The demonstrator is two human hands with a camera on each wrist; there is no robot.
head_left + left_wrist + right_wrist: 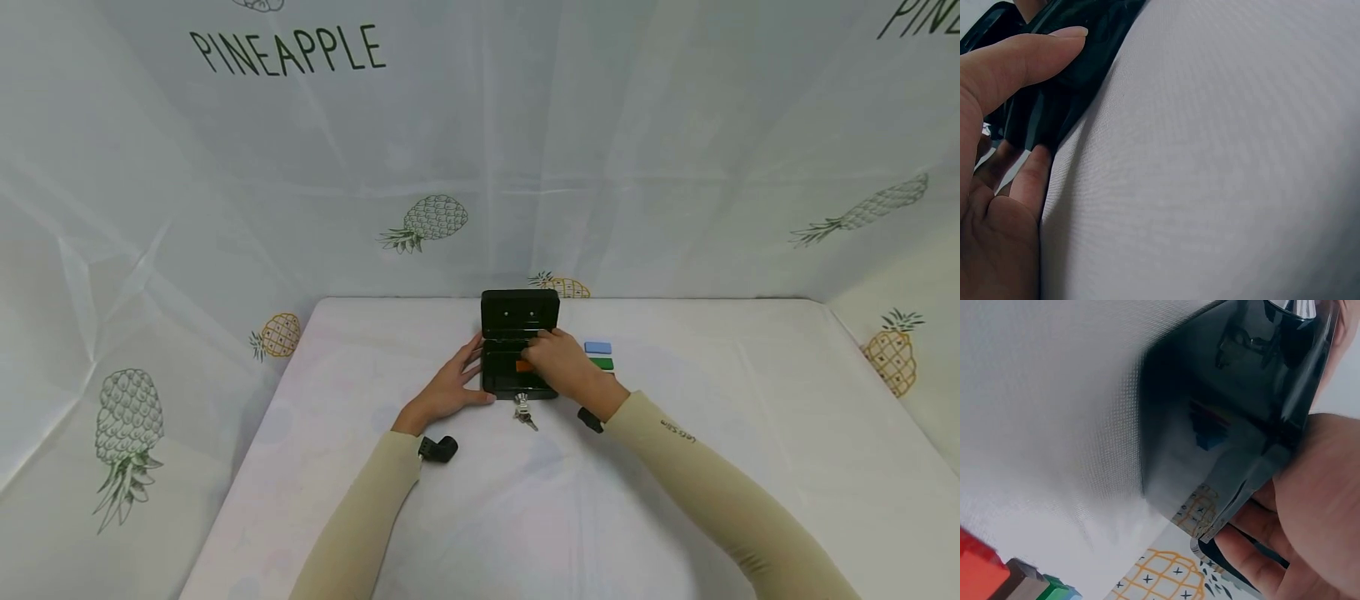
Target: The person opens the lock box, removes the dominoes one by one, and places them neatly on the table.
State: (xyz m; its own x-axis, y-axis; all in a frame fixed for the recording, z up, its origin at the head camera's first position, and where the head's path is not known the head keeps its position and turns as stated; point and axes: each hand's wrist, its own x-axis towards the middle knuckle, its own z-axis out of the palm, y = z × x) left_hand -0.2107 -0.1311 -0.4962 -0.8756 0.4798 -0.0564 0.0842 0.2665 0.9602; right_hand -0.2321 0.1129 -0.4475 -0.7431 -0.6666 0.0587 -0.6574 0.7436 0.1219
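Note:
A black cash box (491,385) stands with its lid (519,312) raised at the back. My left hand (444,390) rests against the box's left side with fingers spread, its thumb (1041,59) stretched along the front near the corner. Over the right part of the box, my right hand (564,365) reaches inside with bent fingers. An orange block (523,366) shows at those fingertips, partly hidden by the hand; it lies low within the box. Keys (524,410) hang from the silver lock at the box front.
Right of the box lie a blue block (597,347) and a green block (602,363). In the right wrist view a dark block (1021,581) and a red block (979,569) continue that row. A white cloth (712,433) covers the table, with a pineapple-print curtain behind.

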